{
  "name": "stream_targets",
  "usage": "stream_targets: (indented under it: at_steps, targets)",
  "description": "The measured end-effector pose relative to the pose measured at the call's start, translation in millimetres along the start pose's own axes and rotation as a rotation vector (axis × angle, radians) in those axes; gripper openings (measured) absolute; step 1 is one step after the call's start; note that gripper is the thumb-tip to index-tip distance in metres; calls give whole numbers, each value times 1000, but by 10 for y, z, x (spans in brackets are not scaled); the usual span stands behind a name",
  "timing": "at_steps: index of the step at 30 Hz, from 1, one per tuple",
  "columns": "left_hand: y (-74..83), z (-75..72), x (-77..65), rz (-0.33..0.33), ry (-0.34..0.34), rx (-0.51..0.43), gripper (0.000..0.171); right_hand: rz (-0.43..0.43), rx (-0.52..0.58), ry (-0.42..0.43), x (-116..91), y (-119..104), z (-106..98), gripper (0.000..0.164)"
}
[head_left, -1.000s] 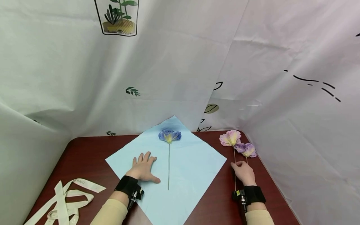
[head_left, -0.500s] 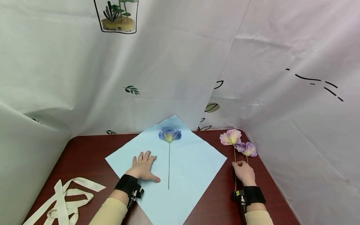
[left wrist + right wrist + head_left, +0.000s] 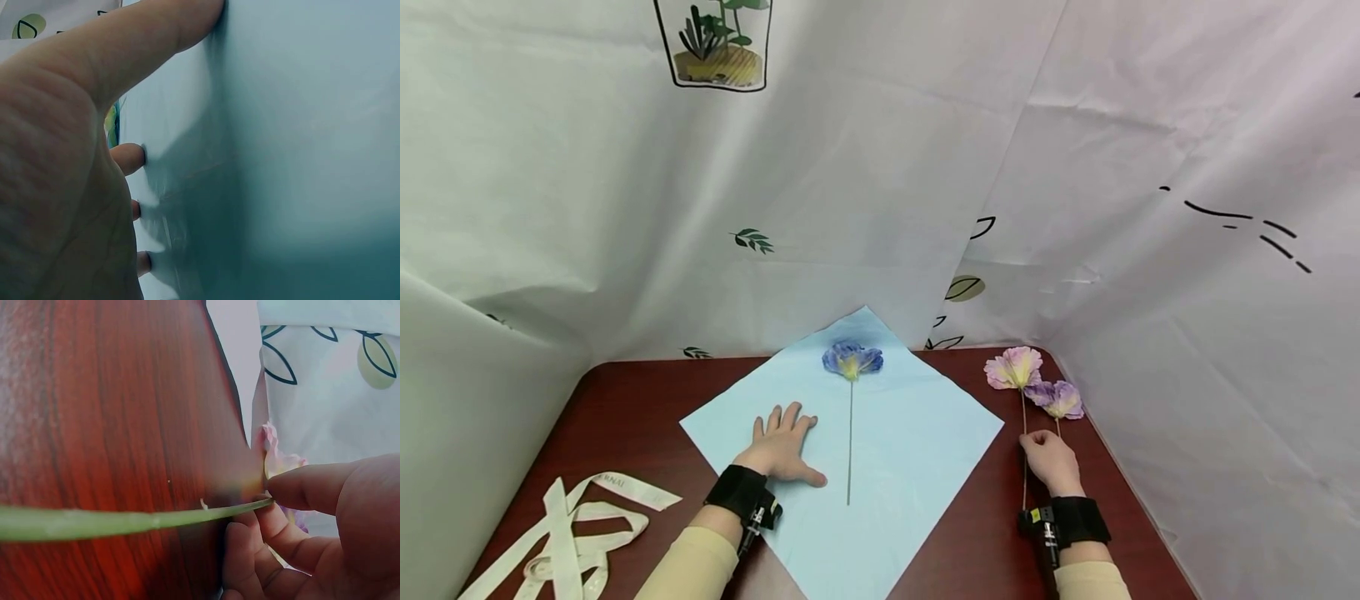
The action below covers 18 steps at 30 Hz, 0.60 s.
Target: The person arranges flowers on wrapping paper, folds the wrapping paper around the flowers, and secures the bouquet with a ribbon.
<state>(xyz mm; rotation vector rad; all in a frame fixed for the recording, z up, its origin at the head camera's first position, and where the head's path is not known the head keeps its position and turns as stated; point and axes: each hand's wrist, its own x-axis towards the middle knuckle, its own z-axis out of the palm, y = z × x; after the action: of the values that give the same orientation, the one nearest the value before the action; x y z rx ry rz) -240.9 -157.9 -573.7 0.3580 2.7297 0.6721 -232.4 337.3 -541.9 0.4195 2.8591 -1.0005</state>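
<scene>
My left hand (image 3: 778, 450) lies spread on a square of light blue wrapping paper (image 3: 917, 442), left of a blue flower (image 3: 852, 360) whose long thin stem runs down the sheet. In the left wrist view the fingertips (image 3: 130, 159) rest against the paper. Over at the right, my right hand (image 3: 1051, 461) pinches the stem of a pink flower (image 3: 1015, 367) between thumb and forefinger. Its green stem (image 3: 125, 524) stretches back past the wrist camera, over the dark red table. Beside it lies a purple flower (image 3: 1060, 400), its lower stem hidden by the right hand.
A tangled cream ribbon (image 3: 565, 533) lies on the table (image 3: 625, 408) at the left. White printed cloth (image 3: 850, 167) hangs close behind the table and along both sides. The paper's top corner reaches the back edge.
The pink flower's stem has shifted slightly left at the right fingertips. The left hand, paper and blue flower stay where they were.
</scene>
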Motion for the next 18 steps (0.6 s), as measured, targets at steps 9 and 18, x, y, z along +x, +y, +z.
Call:
stream_targets:
  at_steps: [9,18]
  targets:
    - [17,-18,-56,5,-3,-17,111,-4,69,-47,-29,-40,-22,42]
    - [30,-37,-71,-2,-11,-19,111,-16,189,-85,-25,-62,-26,41]
